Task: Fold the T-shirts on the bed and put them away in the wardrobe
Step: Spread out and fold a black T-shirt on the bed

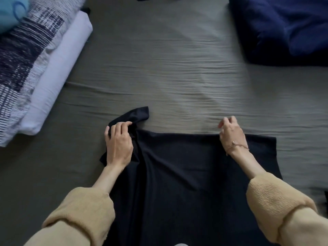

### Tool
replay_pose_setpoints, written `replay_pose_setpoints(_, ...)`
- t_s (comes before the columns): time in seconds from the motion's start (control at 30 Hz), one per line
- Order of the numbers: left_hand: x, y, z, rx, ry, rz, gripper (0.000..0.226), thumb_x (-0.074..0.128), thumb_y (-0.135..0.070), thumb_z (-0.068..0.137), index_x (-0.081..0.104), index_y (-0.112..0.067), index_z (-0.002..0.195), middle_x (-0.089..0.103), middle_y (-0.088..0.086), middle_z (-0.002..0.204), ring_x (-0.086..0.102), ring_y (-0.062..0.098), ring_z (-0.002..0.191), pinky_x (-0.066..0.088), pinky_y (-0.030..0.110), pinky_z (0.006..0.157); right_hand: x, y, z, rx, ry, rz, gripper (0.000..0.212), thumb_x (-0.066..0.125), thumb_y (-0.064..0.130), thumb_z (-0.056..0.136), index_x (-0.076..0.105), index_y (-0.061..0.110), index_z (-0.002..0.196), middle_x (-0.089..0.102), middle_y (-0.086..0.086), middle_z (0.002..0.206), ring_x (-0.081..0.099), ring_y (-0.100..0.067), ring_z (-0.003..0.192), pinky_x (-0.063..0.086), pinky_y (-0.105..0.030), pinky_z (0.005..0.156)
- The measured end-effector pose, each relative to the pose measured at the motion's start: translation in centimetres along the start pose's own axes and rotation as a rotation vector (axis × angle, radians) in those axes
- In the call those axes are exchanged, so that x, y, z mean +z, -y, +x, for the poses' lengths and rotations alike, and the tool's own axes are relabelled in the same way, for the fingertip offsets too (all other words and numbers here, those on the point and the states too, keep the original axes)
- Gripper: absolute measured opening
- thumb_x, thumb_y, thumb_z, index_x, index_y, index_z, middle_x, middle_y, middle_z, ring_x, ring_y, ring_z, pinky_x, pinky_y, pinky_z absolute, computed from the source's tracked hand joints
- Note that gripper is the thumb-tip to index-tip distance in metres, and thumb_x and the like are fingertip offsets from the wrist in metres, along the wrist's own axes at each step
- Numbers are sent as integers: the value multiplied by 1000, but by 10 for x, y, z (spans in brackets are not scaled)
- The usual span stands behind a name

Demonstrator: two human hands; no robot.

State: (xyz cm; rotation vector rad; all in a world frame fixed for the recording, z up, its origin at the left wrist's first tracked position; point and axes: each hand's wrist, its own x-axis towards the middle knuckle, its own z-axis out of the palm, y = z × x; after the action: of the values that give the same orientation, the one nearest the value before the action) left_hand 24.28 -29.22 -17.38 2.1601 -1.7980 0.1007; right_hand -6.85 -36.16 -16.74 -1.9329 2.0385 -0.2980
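Folding step, early: black T-shirt (pixel 179 167) lies spread on the bed (pixel 177 77) under both hands. Left hand (pixel 118 142) pinches the bunched sleeve at the shirt's left corner. Right hand (pixel 230 133) sits at the far edge, fingers loosely curled; can't tell if it grips cloth. Next, likely: tuck sleeve inward, fold sides. Wardrobe not in view.

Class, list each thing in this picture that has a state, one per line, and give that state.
Black T-shirt: spread on the bed, left side bunched, not yet folded.
Left hand: grips the bunched sleeve.
Right hand: fingers curled at the shirt's far edge; hold unclear.
Bedsheet: wrinkled.
Blue duvet: crumpled.
Pillows: stacked.
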Motion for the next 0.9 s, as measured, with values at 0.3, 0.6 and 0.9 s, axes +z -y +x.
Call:
replay_pose_setpoints(0.3,-14,59,-1,-628,345,-334,42,50,-33,96,50,-4,126,49,16,131,38,31,126,30,36,103,57,141,9,-86,459,323,25,55,26,92,61,9,109,65,-6,108,59,-24,105,42,-25,83)
replay_pose_setpoints(0.6,-16,83,10,-906,479,-1089,10,57,-14,90,66,-10,93,67,1,91,61,15,87,45,20,68,90,218,30,264,567,702,30,70,34,82,53,16,64,53,1,63,50,-16,62,43,-28,64)
replay_pose_setpoints(0.9,-34,138,23,-1013,447,-1293,32,70,-21,81,68,-7,110,70,8,110,65,20,102,51,29,86,85,262,46,345,559,1291,28,64,-8,81,50,12,94,55,-5,76,58,-9,60,49,-17,54)
